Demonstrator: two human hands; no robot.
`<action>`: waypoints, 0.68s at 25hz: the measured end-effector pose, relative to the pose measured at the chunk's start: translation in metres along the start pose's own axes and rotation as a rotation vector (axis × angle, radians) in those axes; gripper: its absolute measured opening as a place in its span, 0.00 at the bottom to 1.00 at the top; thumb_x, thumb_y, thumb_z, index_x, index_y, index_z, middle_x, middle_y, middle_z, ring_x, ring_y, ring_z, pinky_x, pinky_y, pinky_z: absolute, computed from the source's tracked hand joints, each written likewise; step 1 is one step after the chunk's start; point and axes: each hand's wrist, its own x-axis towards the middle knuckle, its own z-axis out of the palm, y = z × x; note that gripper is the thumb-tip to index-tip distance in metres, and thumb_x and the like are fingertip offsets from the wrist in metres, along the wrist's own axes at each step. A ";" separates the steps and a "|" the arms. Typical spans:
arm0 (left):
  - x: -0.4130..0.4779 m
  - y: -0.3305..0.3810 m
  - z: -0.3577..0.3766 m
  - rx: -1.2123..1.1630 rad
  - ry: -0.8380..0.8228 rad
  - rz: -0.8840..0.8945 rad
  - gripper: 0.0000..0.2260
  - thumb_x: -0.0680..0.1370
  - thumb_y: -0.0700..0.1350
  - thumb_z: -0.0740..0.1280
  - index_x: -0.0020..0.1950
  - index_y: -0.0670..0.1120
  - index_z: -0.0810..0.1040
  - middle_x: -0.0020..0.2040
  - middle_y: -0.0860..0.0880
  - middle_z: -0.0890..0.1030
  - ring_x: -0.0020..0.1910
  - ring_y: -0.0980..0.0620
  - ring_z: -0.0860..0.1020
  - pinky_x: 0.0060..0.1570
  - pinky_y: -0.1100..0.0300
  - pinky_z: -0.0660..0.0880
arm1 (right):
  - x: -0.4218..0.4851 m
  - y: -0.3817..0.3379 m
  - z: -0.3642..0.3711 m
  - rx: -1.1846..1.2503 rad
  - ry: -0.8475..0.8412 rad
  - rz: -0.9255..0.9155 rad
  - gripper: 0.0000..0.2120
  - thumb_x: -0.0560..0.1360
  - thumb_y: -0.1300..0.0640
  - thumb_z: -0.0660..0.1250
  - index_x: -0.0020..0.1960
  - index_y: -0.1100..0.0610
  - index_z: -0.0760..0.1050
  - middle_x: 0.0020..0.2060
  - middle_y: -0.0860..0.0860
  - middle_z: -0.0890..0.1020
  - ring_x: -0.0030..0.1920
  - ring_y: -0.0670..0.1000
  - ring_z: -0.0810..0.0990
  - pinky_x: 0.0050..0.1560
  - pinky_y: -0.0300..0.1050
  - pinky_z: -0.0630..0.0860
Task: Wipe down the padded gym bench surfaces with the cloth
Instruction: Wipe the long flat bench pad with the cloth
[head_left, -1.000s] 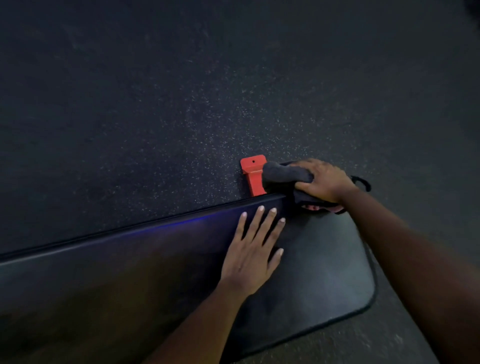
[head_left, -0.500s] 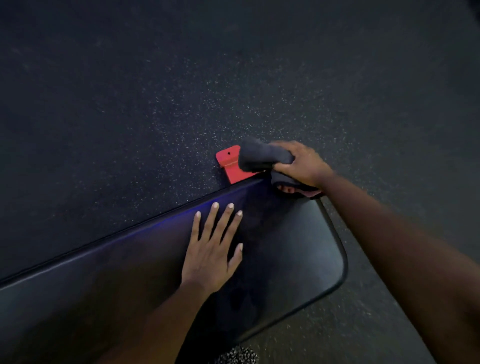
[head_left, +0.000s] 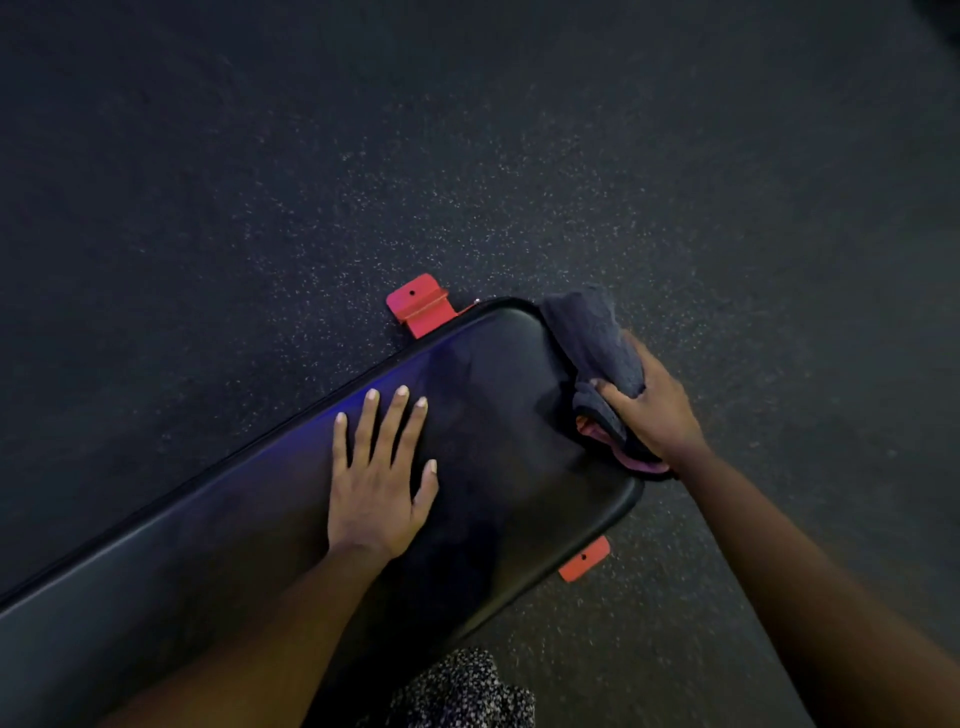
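Right hand (head_left: 652, 410) is out at the rounded end of the padded gym bench (head_left: 498, 374), fingers curled round a bunched dark grey cloth (head_left: 592, 332) and gripping it tight. That cloth is draped over the end edge of the pad, its upper part flopping up toward the far corner, and a pink strip (head_left: 644, 465) of it peeks out below the hand. Over to the left hand (head_left: 382, 483): flat on top of the pad, palm down, fingers straight and spread, thumb out to the side, holding nothing, well apart from the cloth. The black pad runs on a slant from lower left up to the right, with a bluish sheen along its far edge. A red metal bracket (head_left: 418, 306) pokes out from under the far corner, and a second red bracket (head_left: 584, 560) shows by the near edge, both over the dark speckled rubber floor (head_left: 311, 156). Down at the bottom, a patch of black-and-white patterned fabric (head_left: 462, 691) sits just beside the pad's near edge
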 end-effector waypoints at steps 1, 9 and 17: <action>0.000 0.000 0.001 -0.002 0.001 -0.001 0.28 0.76 0.54 0.51 0.75 0.47 0.54 0.76 0.47 0.58 0.75 0.44 0.52 0.72 0.45 0.44 | -0.013 0.009 0.001 0.032 0.027 0.018 0.31 0.72 0.48 0.69 0.72 0.50 0.62 0.68 0.51 0.71 0.67 0.54 0.70 0.66 0.49 0.66; 0.001 -0.001 0.002 -0.015 0.031 0.007 0.27 0.77 0.55 0.49 0.75 0.47 0.55 0.75 0.45 0.60 0.75 0.44 0.52 0.71 0.44 0.44 | -0.070 0.033 0.031 0.346 0.323 0.203 0.32 0.69 0.43 0.63 0.71 0.49 0.63 0.67 0.52 0.71 0.66 0.52 0.70 0.64 0.46 0.67; -0.007 0.002 -0.023 -0.239 -0.131 -0.009 0.23 0.80 0.52 0.53 0.75 0.48 0.57 0.76 0.47 0.56 0.76 0.46 0.50 0.73 0.45 0.44 | -0.165 0.002 0.084 0.658 0.564 0.518 0.27 0.75 0.54 0.65 0.72 0.47 0.60 0.66 0.52 0.72 0.64 0.54 0.70 0.61 0.44 0.66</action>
